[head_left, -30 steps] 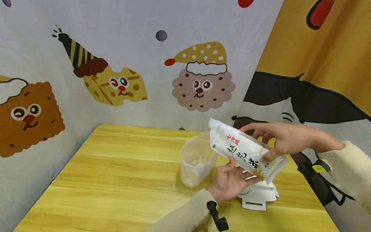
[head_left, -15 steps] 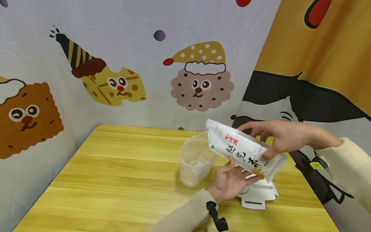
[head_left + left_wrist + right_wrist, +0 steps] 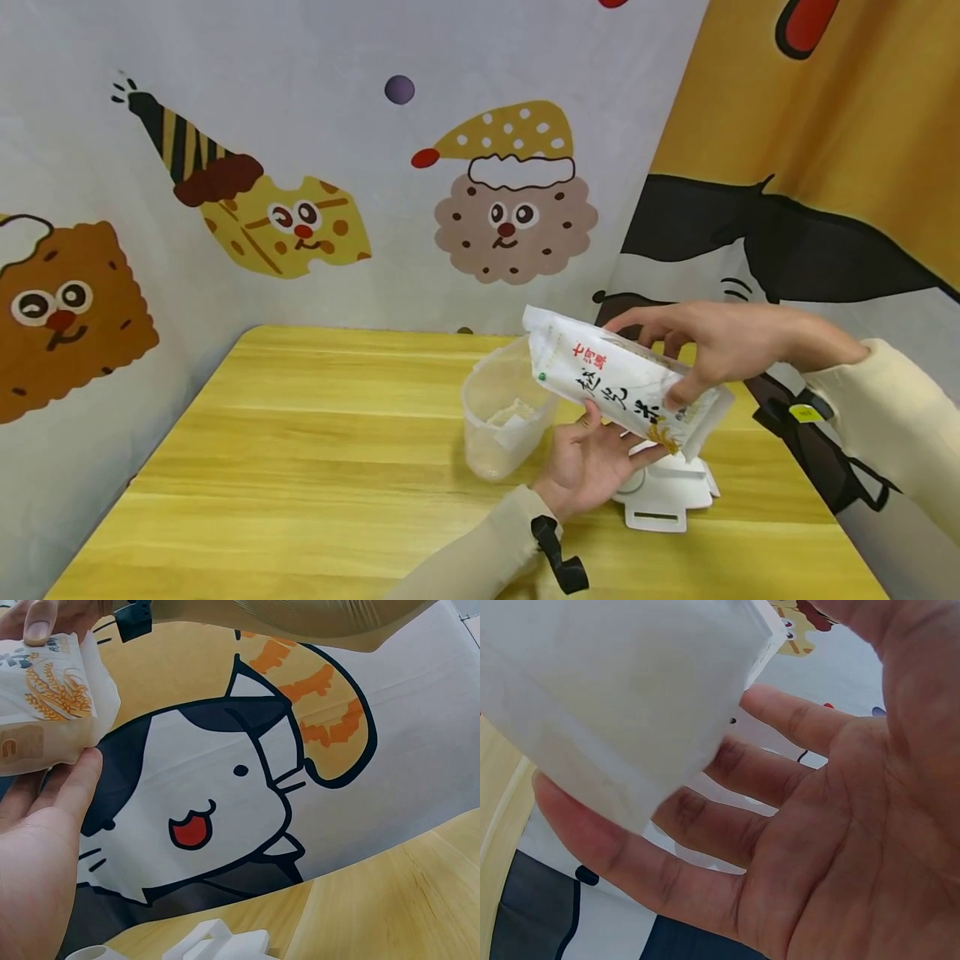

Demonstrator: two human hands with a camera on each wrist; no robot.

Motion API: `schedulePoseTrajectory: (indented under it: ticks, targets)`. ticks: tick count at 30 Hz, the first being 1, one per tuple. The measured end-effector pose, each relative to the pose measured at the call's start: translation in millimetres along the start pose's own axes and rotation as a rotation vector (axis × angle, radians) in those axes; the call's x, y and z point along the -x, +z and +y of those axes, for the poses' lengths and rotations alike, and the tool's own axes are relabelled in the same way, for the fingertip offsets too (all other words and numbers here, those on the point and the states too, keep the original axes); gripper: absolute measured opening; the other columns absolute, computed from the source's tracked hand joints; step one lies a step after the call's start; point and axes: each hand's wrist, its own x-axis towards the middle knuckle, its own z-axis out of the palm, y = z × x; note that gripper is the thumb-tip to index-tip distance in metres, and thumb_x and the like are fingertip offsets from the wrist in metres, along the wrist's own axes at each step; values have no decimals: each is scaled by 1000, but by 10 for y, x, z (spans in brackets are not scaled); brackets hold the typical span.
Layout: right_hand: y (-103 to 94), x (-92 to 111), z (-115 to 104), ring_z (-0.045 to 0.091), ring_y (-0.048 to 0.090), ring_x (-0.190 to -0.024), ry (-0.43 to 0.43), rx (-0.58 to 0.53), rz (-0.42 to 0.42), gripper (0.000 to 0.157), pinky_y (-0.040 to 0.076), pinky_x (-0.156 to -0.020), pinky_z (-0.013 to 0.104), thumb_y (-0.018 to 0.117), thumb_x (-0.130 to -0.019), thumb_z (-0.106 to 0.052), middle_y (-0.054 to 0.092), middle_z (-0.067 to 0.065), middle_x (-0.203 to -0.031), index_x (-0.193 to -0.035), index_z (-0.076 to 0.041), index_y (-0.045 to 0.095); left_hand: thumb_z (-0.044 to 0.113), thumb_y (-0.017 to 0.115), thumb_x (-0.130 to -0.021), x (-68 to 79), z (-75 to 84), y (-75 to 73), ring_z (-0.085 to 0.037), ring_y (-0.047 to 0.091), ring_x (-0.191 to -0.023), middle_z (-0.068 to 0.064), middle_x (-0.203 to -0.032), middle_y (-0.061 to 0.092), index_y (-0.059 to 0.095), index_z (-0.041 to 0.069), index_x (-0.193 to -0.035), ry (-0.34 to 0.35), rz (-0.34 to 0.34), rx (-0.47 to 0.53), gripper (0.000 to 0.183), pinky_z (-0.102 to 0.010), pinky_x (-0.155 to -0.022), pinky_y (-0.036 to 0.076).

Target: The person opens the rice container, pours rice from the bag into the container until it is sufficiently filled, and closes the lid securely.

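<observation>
A white bag of rice (image 3: 615,379), printed with black and red characters, tilts down to the left with its top end over a clear plastic container (image 3: 483,450). Pale rice (image 3: 513,412) lies inside that container. My right hand (image 3: 723,342) grips the bag from above, thumb on the printed face and fingers over the far side. Under the bag, my left hand (image 3: 588,467) supports it palm up, fingers fairly straight and thumb against its near edge. The lower end of the bag (image 3: 45,705) shows in the left wrist view. The pouring mouth is hidden.
A white plastic lid-like part (image 3: 663,496) with a slotted tab lies on the wooden table (image 3: 300,467), right of the left hand. A cartoon-printed cloth (image 3: 315,83) hangs behind the table and along its sides.
The rice in the container has risen from a thin layer to a small heap. The head view has shifted slightly; both hands keep much the same hold on the bag.
</observation>
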Motion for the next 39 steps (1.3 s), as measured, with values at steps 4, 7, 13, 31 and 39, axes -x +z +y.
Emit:
schedulePoseTrajectory:
  ticks: [4,7,13,31,39]
  targets:
    - [-23,1,-3,19,68,-97,10,-4,-9,91,56,-83,33,90,-77,-28,65,3,-122,-152,-32,39,60,39,-99,-15,6,5,-20,42,-144,2,-157,44,28,33,-160,5,-11,-13,68,-57,-129,18]
    - [-34,8,-4,19,68,-97,22,-2,-11,92,56,-82,34,90,-77,-28,65,3,-121,-153,-32,39,60,40,-99,-24,5,13,-19,41,-145,2,-158,43,28,34,-160,7,-17,-22,68,-57,-129,18]
    - [-50,17,-5,20,67,-96,43,0,-20,93,56,-80,35,90,-77,-28,65,3,-122,-153,-32,38,61,39,-99,-29,-3,32,-20,42,-144,1,-159,41,27,32,-161,10,-24,-25,69,-58,-129,18]
    - [-96,-24,-52,22,67,-91,32,-2,-77,93,57,-78,30,89,-78,-26,66,3,-118,-155,-27,38,60,45,-98,-8,18,55,-24,40,-146,-2,-162,39,28,32,-160,-15,-25,-23,70,-58,-129,18]
    - [-103,-14,-51,23,67,-92,36,-23,-92,92,59,-77,31,89,-78,-24,66,4,-118,-155,-26,38,61,43,-98,-16,4,80,-27,37,-150,-4,-164,37,29,33,-160,-10,-23,-18,69,-58,-129,18]
